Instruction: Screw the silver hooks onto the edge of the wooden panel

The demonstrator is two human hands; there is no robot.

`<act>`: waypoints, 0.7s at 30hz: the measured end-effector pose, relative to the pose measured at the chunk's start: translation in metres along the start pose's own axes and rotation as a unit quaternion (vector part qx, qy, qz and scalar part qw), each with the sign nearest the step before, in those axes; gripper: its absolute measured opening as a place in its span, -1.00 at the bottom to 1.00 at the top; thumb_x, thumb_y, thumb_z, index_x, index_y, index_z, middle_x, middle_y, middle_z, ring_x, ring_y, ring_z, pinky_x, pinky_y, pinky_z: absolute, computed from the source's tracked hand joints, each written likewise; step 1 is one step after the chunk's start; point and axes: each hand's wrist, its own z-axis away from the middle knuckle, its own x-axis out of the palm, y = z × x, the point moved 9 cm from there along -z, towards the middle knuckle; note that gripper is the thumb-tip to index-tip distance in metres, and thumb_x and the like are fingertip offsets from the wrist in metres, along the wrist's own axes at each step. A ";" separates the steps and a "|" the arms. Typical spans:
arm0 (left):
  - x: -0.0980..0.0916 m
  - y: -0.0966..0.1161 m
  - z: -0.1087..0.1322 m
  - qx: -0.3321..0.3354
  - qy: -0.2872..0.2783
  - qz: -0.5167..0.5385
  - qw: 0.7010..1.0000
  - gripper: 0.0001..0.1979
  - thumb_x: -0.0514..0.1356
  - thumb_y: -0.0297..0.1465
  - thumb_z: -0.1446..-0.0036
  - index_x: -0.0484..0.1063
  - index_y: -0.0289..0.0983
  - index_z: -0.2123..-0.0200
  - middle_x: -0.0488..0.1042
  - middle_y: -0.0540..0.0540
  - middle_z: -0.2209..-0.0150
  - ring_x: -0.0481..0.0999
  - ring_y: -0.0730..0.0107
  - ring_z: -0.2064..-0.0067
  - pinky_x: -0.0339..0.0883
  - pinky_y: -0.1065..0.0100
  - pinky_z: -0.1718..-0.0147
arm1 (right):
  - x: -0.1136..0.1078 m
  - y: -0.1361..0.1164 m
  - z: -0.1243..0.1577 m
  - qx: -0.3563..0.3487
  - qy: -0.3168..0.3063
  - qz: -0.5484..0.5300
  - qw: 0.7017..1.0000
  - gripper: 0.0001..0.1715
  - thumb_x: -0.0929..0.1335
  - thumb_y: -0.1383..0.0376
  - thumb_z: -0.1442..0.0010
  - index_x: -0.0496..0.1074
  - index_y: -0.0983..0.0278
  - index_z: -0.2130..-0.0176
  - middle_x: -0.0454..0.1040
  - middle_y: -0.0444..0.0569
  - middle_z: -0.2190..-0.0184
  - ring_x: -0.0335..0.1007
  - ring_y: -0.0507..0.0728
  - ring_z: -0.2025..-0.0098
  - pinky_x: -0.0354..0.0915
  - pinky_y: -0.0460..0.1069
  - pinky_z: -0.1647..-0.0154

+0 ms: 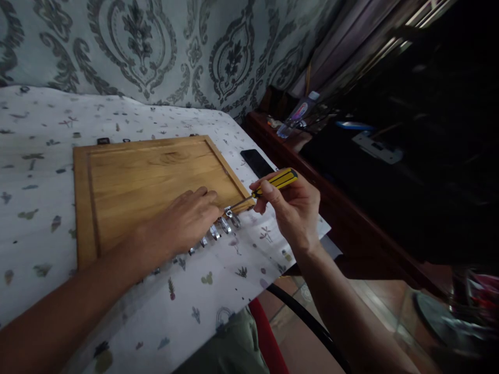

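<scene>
The work looks like turning a screw at the near right edge of the wooden board (156, 182). The board lies flat on the table cloth (47, 130).

The right hand (294, 208) is closed around the yellow and black screwdriver (281, 179). The thumb and fingers pinch its handle. The thin metal tip points left and down, at the first of the shiny metal hooks (220, 226). The hooks sit in a row along the board's near edge.

The left hand (187, 218) lies flat on the board, just beside the tip. Its fingers are loose and close together. It holds nothing and seems to press the board down.

I think the next move needs a steady tip and a board that does not slide.

A dark phone (256, 162) lies just right of the board.
</scene>
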 end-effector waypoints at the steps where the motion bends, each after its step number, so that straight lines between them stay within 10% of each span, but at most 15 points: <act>1: 0.001 -0.001 0.000 -0.003 -0.004 -0.001 1.000 -0.78 0.08 -0.42 -0.41 0.54 -0.26 0.17 0.47 -0.17 0.07 0.41 0.19 0.07 0.22 0.20 0.15 | 0.001 0.000 0.000 0.005 -0.002 0.001 1.000 -0.61 0.54 -0.01 -0.17 0.48 0.22 0.34 0.45 -0.24 0.61 0.38 0.00 0.64 0.36 -0.07 0.61; 15: 0.000 -0.002 -0.002 -0.015 -0.014 0.002 1.000 -0.80 0.11 -0.43 -0.37 0.56 -0.25 0.16 0.47 -0.16 0.13 0.42 0.16 0.07 0.27 0.18 0.14 | 0.009 0.006 -0.009 0.035 -0.034 0.013 0.999 -0.54 0.58 -0.07 -0.06 0.50 0.21 0.31 0.49 -0.23 0.53 0.30 -0.04 0.65 0.27 -0.09 0.65; 21: 0.004 -0.004 0.001 -0.003 -0.007 0.001 1.000 -0.73 0.08 -0.50 -0.35 0.55 -0.22 0.04 0.49 -0.17 0.07 0.41 0.07 -0.05 0.31 0.11 0.01 | 0.014 -0.011 -0.023 -0.035 -0.082 0.095 0.991 -0.58 0.57 -0.06 -0.09 0.59 0.20 0.27 0.56 -0.14 0.39 0.45 0.05 0.36 0.41 -0.03 0.27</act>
